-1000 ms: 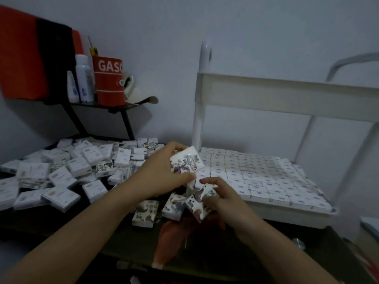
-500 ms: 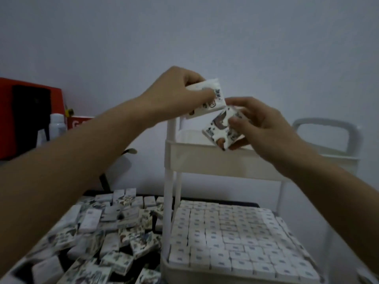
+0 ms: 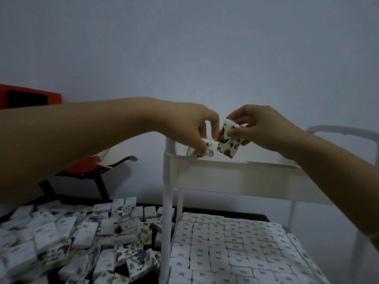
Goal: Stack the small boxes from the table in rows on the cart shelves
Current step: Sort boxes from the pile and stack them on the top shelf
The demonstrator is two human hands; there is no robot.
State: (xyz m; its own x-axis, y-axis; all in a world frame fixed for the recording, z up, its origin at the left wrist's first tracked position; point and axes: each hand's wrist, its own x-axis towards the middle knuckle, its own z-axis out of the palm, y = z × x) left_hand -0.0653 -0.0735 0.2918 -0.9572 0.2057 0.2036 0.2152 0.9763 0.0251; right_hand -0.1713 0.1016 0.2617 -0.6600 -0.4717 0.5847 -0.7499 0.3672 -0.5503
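My left hand [image 3: 196, 126] pinches a small white patterned box [image 3: 205, 151] from above, low inside the front left corner of the white cart's top shelf [image 3: 235, 173]. Right beside it, my right hand [image 3: 260, 128] grips another patterned small box [image 3: 228, 142], tilted, just above the shelf rim. The inside of the top shelf is hidden behind its front wall. The cart's lower shelf [image 3: 235, 249] is filled with tight rows of small boxes. A loose pile of small boxes [image 3: 78, 238] covers the dark table at lower left.
The cart's white corner post [image 3: 167, 228] stands between the pile and the lower shelf. Its handle [image 3: 352, 133] curves up at the right. A red box [image 3: 30, 97] and a red item on a black stand [image 3: 96, 171] lie behind my left forearm, against the wall.
Both hands lifted boxes from the table up to the cart's top shelf. Since half a second ago they have come down, the left box dropping into the shelf corner.
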